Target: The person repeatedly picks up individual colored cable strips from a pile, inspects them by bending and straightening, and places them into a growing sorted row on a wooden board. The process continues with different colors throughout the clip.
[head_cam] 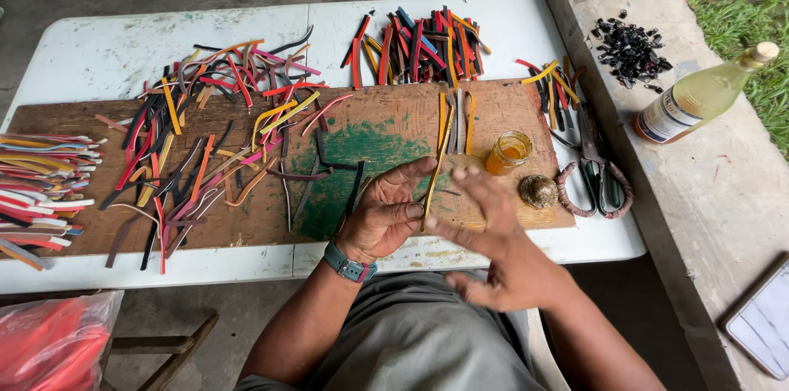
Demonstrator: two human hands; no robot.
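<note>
My left hand (385,212), with a teal watch on the wrist, pinches a thin yellow strip (433,181) that stands up over the wooden board (246,218). My right hand (493,235) is blurred, fingers spread, just right of the strip and not gripping it. A small glass jar of amber liquid (509,152) and a round dirty lump (538,190) sit on the board just beyond my right hand. A few yellow and grey strips (456,121) lie side by side above the jar.
Many coloured strips (222,120) litter the board and white table (107,54). More piles lie at the left edge (37,186) and the far side (415,46). Scissors (596,169), a bottle (699,95) and black scraps (629,50) lie to the right.
</note>
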